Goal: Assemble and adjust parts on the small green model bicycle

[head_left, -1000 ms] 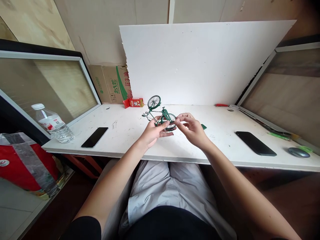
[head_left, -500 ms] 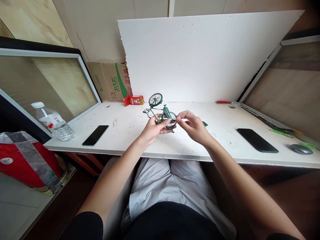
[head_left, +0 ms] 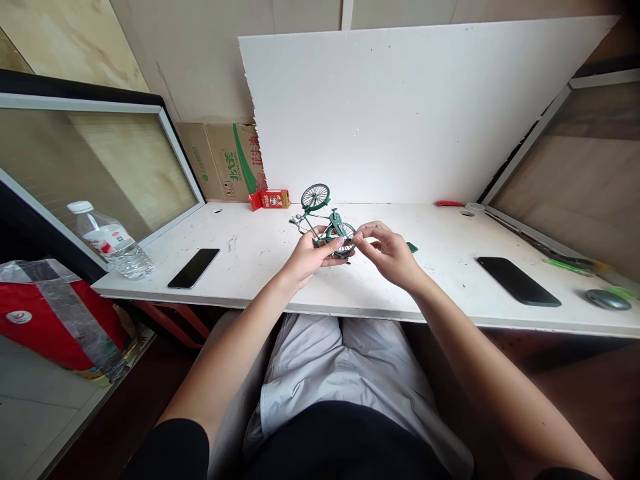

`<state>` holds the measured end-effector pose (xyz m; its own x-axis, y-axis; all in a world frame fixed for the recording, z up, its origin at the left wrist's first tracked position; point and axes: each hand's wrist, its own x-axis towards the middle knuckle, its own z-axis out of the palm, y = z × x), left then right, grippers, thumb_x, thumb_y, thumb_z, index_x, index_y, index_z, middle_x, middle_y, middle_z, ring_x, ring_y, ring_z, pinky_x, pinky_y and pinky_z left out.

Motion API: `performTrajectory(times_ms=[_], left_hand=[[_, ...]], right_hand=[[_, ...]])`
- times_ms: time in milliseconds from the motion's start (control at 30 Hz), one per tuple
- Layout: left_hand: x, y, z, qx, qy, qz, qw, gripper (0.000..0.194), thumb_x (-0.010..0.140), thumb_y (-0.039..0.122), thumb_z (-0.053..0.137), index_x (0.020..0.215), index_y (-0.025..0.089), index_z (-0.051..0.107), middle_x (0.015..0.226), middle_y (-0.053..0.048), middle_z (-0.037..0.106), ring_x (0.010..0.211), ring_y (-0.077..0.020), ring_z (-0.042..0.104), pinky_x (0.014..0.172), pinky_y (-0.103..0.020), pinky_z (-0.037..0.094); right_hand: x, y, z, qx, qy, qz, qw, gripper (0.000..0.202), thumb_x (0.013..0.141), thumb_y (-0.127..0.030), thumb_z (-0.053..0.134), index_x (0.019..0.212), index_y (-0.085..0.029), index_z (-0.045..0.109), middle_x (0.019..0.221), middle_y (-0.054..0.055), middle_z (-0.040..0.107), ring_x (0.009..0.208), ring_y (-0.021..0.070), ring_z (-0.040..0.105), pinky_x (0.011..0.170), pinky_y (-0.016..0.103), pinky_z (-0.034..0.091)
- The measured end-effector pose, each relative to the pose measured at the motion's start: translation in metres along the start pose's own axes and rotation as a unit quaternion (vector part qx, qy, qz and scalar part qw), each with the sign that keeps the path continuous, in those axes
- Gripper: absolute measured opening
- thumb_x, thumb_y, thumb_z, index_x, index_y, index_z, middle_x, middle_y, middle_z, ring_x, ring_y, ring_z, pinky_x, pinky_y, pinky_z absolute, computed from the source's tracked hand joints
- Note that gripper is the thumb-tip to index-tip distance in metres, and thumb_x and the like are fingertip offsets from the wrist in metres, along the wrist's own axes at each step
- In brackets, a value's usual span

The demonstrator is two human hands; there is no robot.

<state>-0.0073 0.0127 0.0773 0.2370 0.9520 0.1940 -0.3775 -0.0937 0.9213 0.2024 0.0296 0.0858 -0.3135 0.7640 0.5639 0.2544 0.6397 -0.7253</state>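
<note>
A small green model bicycle [head_left: 320, 221] is held on its side above the white table, one wheel pointing up and away from me. My left hand [head_left: 314, 257] is closed on it near the lower wheel, thumb on top and fingers beneath. At that wheel's right edge, the thumb and forefinger of my right hand [head_left: 384, 250] are pinched together. Whatever lies between those fingertips is too small to make out. Behind my right hand, a small flat green piece [head_left: 412, 247] lies on the table.
On the white table [head_left: 250, 267] lie a phone [head_left: 194, 268] to the left and a dark phone [head_left: 519, 281] to the right. A water bottle [head_left: 113, 241] stands left, a mouse [head_left: 608, 299] far right. A red box [head_left: 274, 199] and a white board [head_left: 420, 113] are behind.
The view has shifted slightly. Both hands keep nearly the same pose at the bicycle, the left gripping it and the right pinched at the lower wheel.
</note>
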Motion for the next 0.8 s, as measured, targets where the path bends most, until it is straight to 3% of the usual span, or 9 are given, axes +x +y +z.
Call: performTrajectory(times_ms=[800], left_hand=[[-0.0025,0.0041,0.0085,-0.013,0.026,-0.012,0.999,0.047,0.080,0.032,0.092,0.112,0.017,0.062,0.116,-0.010,0.075,0.099,-0.0266,0.080,0.103,-0.055,0.060]], right_hand=[[-0.0015,-0.0058,0.0033,-0.003,0.014,0.006,1.000,0.033,0.099,-0.057,0.068,0.094,-0.024,0.071,0.111,0.008,0.066,0.096,0.0216,0.067,0.078,0.037,0.059]])
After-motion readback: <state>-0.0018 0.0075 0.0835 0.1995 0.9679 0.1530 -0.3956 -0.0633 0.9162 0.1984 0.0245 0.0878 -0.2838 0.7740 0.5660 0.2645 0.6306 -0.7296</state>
